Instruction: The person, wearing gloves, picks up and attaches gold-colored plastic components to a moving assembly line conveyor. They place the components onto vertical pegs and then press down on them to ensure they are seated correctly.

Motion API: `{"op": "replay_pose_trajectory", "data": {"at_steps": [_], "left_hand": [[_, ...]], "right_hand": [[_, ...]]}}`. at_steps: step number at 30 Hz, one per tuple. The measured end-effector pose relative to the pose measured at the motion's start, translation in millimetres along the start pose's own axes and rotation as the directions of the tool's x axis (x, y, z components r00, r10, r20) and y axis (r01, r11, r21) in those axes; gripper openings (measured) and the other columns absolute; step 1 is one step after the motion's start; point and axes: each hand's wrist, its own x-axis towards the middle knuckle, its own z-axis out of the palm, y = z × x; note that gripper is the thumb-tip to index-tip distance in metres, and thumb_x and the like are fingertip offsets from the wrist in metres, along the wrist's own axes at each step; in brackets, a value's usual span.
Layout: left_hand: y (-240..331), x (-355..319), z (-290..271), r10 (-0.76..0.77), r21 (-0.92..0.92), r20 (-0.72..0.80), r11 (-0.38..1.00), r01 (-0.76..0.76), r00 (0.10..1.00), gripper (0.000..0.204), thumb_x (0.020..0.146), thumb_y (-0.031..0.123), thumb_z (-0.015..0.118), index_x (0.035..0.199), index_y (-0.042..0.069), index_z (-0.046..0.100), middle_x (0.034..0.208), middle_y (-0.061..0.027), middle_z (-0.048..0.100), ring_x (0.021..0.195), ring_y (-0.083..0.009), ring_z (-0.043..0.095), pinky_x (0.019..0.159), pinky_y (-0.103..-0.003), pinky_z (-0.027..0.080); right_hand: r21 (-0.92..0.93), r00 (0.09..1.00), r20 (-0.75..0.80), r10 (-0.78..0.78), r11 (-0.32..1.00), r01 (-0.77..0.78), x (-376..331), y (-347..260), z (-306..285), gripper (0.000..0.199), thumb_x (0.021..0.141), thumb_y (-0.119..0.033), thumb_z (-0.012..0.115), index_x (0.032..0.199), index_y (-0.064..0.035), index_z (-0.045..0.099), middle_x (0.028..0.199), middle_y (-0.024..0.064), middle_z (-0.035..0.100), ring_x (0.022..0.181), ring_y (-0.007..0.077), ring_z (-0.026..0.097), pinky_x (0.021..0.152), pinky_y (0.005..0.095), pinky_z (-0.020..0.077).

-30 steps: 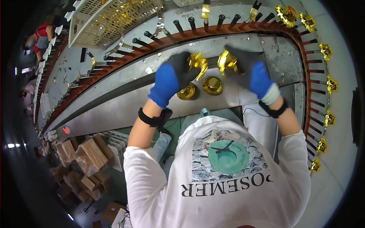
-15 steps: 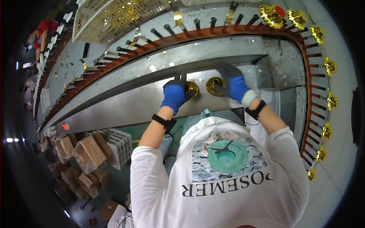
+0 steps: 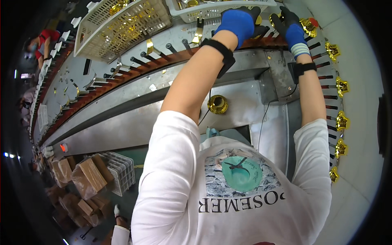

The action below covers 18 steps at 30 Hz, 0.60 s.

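A: Hands?
B: Left hand point(image 3: 241, 24) is extended over the conveyor rail point(image 3: 265, 42), fingers curled at a first gold piece point(image 3: 259, 19). Most of it is covered by the glove; gripped or only touched can't be told.
A: Right hand point(image 3: 292, 30)?
B: Reached out just beside it, fingers bent by a second gold piece point(image 3: 272, 18). Half hidden, so a grip can't be confirmed there either.
A: Key geometry?
B: Both pieces are bracketed between the hands, first at the left fingertips, second at the right. Each is nearest its own hand. Long axes can't be read; too much is covered.
A: Around that?
B: A red-centred gold piece point(image 3: 309, 27) is set just right of the right hand. Black pegs point(image 3: 171, 48) are carried on the rail. A small white basket point(image 3: 196, 15) is placed beyond it.
A: Near side?
B: A flanged gold piece point(image 3: 217, 108) is stood on the metal bench point(image 3: 134, 110), bodyward of both hands. Opening faced up, axis roughly vertical. Left hand is nearer, left forearm just beside.
A: Further out?
B: More gold pieces point(image 3: 342, 86) are spaced along the right-hand run. Cardboard boxes point(image 3: 96, 173) are piled lower left.
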Motion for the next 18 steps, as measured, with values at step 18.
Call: {"op": "replay_pose_trajectory", "data": {"at_steps": [18], "left_hand": [[-77.1,-354.9,-50.5,-0.467,-0.07,0.483,0.823,0.564,0.741,0.066,0.087,0.039,0.086,0.14,0.007,0.065,0.112,-0.0193,0.076,0.089,-0.0365,0.075,0.078,-0.046,0.06]], "right_hand": [[0.577,0.792,0.524,-0.314,0.814,-0.06,-222.3,-238.4,8.6,0.058,0.087,-0.031,0.081,0.139,-0.0102,0.066,0.105,0.0158,0.074,0.09,0.038,0.072,0.081,0.0504,0.0575]]}}
